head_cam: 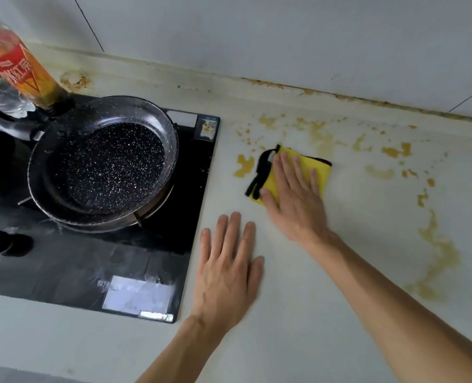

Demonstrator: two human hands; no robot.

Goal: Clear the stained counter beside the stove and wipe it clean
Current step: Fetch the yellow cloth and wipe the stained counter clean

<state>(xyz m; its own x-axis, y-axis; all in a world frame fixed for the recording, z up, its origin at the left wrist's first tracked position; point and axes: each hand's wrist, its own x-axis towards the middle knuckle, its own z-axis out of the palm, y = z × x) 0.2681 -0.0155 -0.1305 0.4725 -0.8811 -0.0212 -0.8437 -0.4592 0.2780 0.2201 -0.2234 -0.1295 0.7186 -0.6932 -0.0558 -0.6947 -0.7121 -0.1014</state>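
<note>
Far left: a bottle with a red-orange label (pixel 14 70) is sitting at the back corner of the stove, close to the lens and blurred; likely parked there to get it off the stained area, though that's a guess.

A speckled black frying pan (pixel 102 161) is resting on the burner of the black glass stove (pixel 146 261), handle pointing left, pan empty. It is sitting wholly on the stove, so it isn't blocking the wipe zone.

The left hand (pixel 226 275) is lying flat on the worktop (pixel 298 313) just beside the stove's right edge, fingers spread and extended, palm down, holding nothing. It looks like it is bracing the body while the other arm reaches.

The right hand (pixel 295 197) is pressing flat on a yellow cloth with black trim (pixel 322 171), fingers straight and slightly fanned, not curled around it; palm pressure is pinning the cloth to the worktop. The cloth is lying folded, near the stove's upper right corner.

Brownish-yellow stains (pixel 389 150) are showing around it: one blotch touching the cloth's left edge, a scatter behind toward the wall, a long streak far right. No loose items are showing on this stretch, so clearing looks done; wiping is looking early, most staining still there.
</note>
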